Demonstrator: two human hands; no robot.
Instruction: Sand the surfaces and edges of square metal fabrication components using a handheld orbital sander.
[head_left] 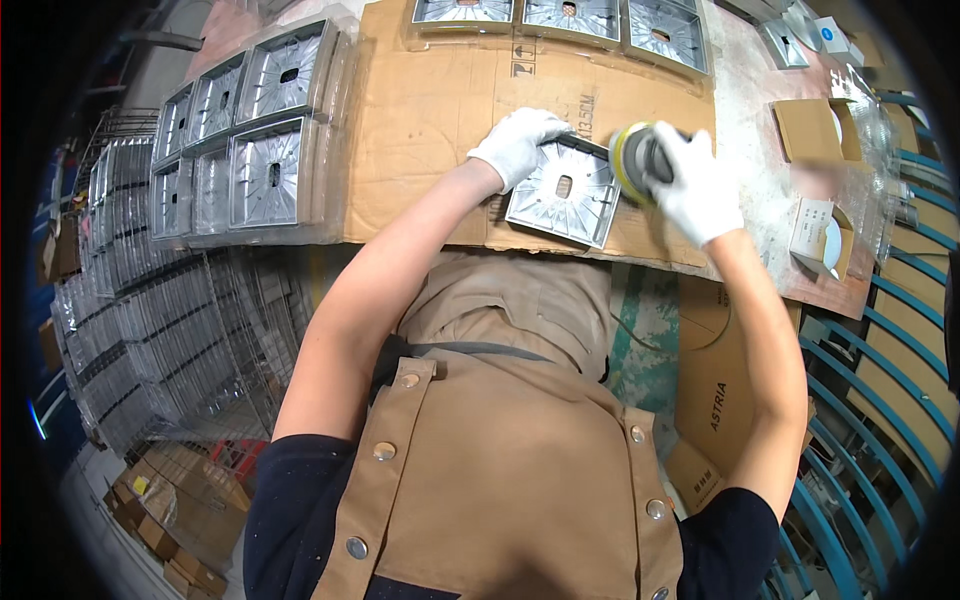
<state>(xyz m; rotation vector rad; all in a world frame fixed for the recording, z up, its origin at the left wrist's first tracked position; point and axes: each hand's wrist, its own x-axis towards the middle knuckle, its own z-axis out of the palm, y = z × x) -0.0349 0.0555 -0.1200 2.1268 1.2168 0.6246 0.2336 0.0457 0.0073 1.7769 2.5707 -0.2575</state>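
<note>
A square silver metal casting (588,205) with ribs and a small slot in its middle lies on the cardboard near the table's front edge. My gloved left hand (520,148) grips its far left corner, fingers curled over the rim. In my gloved right hand (700,190) is a round sander (630,160) with a grey body and a yellow-green edge. The sander is tilted on its side against the casting's right wall; blur hides whether it quite touches. The fingertips of my right hand are smeared by motion.
Clear plastic trays (320,160) of similar castings stand at the left, another tray (570,35) at the far edge. Flattened cardboard (420,130) covers the table's middle. Small open boxes (800,130) with discs sit at the right, beside blue curved bars (900,345). Stacked trays (150,340) fill a wire cage lower left.
</note>
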